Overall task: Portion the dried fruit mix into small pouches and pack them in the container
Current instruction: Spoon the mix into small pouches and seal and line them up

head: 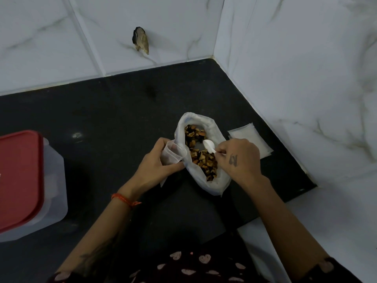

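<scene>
right hand (238, 158): fingers pinched on the handle of a small white plastic spoon (209, 146), bowl empty, over the dried fruit mix (202, 154). left hand (157, 160): fingers curled round a small clear pouch (174, 153), mouth held open beside the bag (204, 180). bag sits near the worktop's right edge, spare pouches (247, 139) just beyond it. judged: pouch film thin, limp, slippery; hold at the rim. mix light, loose, liable to spill. lidded container (30, 184) at the left edge.
</scene>
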`<state>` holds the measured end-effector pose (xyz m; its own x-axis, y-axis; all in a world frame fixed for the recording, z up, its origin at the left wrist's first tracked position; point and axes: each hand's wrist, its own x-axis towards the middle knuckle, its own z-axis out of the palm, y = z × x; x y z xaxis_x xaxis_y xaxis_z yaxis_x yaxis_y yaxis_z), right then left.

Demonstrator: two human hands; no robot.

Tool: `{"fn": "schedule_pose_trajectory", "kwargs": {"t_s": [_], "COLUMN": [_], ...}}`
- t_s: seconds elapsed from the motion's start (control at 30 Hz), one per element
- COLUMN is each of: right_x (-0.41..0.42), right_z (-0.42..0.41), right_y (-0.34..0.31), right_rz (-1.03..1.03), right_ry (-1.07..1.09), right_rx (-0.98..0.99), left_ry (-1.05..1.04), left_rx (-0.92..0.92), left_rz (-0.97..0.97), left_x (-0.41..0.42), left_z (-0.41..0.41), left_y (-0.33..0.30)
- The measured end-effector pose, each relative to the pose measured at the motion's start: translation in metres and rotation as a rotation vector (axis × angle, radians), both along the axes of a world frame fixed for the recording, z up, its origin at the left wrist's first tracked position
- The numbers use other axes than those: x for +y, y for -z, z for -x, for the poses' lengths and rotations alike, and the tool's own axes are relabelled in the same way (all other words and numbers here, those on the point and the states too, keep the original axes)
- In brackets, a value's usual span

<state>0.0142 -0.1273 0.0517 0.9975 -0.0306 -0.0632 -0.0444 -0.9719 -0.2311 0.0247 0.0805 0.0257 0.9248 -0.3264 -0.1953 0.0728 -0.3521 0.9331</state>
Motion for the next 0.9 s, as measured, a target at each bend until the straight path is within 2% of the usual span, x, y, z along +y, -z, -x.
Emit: {"fn": "schedule_pose_trajectory", "kwargs": {"t_s": [0.13,0.43,0.63,0.83,0.9], "right_x": [0.002,0.0,0.004,-0.002,-0.002], "right_z": [0.002,-0.009,-0.017,-0.023,-0.021], "right_y": [0.005,0.003,0.005,-0.003,-0.002], "right_rz": [0.017,-0.332,-0.329,-0.496,-0.436], "right_ry": [-0.028,0.061,0.093,0.178,0.157], "right_rx": [0.051,0.16,0.24,0.305,0.298], "left_ry": [0.007,0.034,0.039,0.034,0.026], "left_rx": [0.022,0.031,0.026,0.028,0.031], "left_rz": [0.009,-0.019,-0.04,-0.03,-0.018], "left_x": [-0.001,-0.003,-0.005,-0.005,-0.005], "left_z": [-0.001,0.001,0.0,0.001,0.002], "left_y": [0.0,-0.001,-0.001,-0.001,-0.001]}}
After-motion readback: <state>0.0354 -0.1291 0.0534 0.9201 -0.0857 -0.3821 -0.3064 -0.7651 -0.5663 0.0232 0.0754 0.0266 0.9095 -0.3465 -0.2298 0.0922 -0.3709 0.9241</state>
